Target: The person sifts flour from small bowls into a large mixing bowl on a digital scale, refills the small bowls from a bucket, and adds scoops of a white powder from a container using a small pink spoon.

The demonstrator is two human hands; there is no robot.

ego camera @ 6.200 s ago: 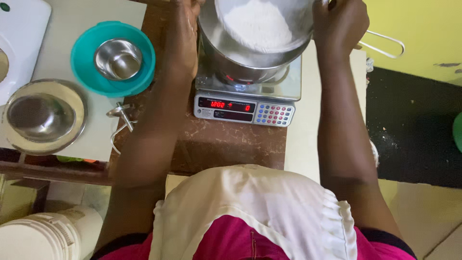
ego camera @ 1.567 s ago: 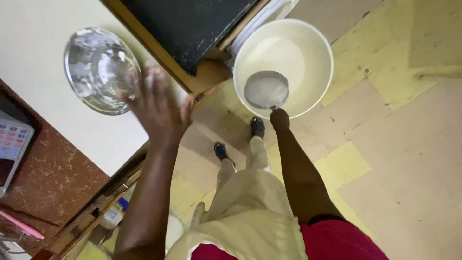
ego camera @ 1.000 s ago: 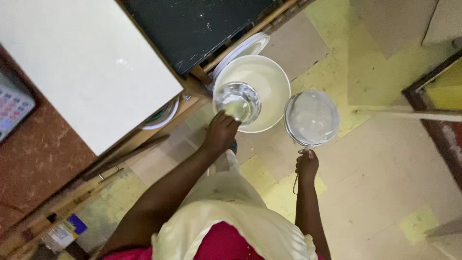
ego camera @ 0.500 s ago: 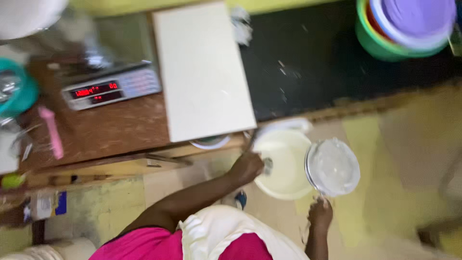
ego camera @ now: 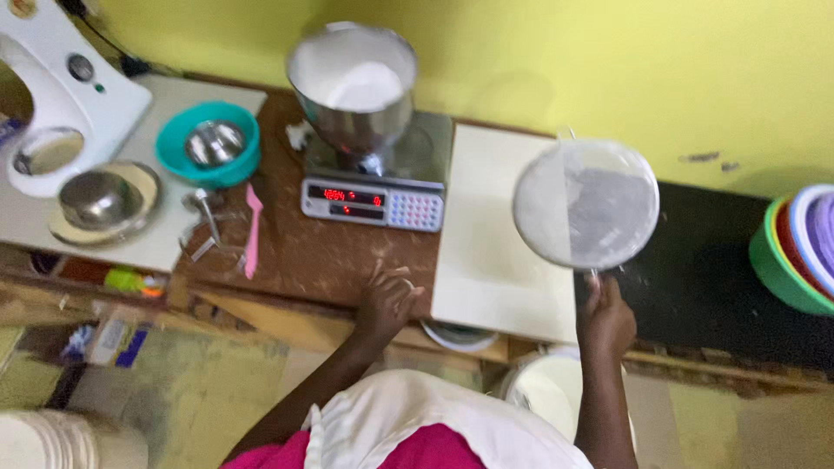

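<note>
My left hand (ego camera: 387, 300) is out in front of me, arm stretched up from the lower middle of the view, palm down with the fingers loosely curled and slightly spread, the fingertips resting at the near edge of the worktop (ego camera: 339, 252). My right hand (ego camera: 605, 314) is raised on a nearly straight forearm, fingers wrapped in a closed fist around the handle of a round sieve (ego camera: 585, 204), which it holds up level ahead of me.
</note>
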